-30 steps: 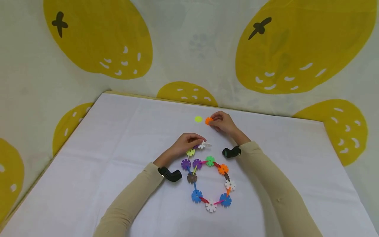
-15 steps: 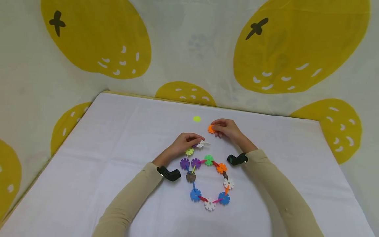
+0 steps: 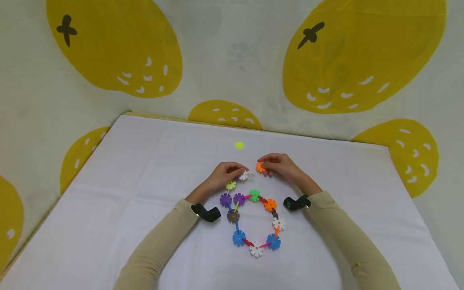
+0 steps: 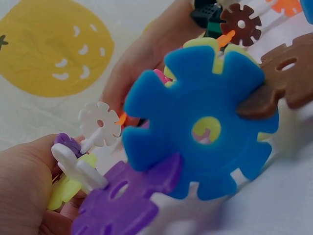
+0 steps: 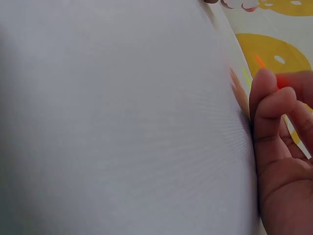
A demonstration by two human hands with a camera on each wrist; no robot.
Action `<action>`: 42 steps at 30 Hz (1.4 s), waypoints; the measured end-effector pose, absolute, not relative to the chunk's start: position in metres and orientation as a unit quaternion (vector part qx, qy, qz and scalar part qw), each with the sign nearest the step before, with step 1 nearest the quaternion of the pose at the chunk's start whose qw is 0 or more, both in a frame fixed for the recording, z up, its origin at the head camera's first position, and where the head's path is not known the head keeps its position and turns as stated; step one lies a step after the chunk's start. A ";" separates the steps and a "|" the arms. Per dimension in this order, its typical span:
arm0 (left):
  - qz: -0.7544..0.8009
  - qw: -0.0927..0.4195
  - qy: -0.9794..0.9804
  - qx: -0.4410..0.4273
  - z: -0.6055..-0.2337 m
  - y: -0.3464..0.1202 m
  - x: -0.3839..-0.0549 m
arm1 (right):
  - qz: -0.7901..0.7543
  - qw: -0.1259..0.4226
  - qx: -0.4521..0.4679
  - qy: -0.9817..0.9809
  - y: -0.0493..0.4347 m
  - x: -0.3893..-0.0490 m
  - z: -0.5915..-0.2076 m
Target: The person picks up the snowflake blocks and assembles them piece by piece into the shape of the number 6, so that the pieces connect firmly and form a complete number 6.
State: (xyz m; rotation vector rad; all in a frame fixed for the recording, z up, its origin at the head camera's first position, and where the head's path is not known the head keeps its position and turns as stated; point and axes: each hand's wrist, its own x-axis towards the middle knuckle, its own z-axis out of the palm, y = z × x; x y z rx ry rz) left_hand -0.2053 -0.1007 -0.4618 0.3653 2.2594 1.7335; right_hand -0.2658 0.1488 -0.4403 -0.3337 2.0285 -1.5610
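My left hand [image 3: 222,177] pinches the upper end of a chain of slotted plastic discs, at a purple disc beside a white disc [image 3: 243,175]. A second white disc [image 3: 250,175] juts edge-on to the right from it. To the right, my right hand [image 3: 284,166] pinches an orange disc [image 3: 260,167], held a short gap from the white pieces. In the right wrist view its thumb and fingers meet on that disc, mostly covered. The chain runs down through a yellow-green disc [image 3: 230,185] and a purple disc [image 3: 225,199] to the brown disc [image 3: 233,216].
From the brown disc a closed ring of linked discs spreads toward the front, with a green disc [image 3: 255,195] at its back and a white disc [image 3: 256,249] nearest the person. A loose yellow-green disc [image 3: 239,145] lies toward the back of the white-covered table [image 3: 163,149].
My right hand has carried the orange disc from beside the loose yellow-green disc toward the person, closer to the chain's white end. The left hand keeps its grip in nearly the same place.
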 end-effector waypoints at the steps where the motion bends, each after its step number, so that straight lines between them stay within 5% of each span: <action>1: 0.598 0.135 0.780 0.125 -0.462 -0.101 -0.205 | -0.583 0.281 -0.124 0.752 0.150 -0.265 -0.440; 27: 0.597 0.124 0.782 0.129 -0.464 -0.101 -0.206 | -0.641 0.349 -0.135 0.670 0.153 -0.254 -0.448; 42: 0.589 0.124 0.791 0.111 -0.463 -0.099 -0.206 | -0.634 0.305 -0.139 0.696 0.140 -0.251 -0.450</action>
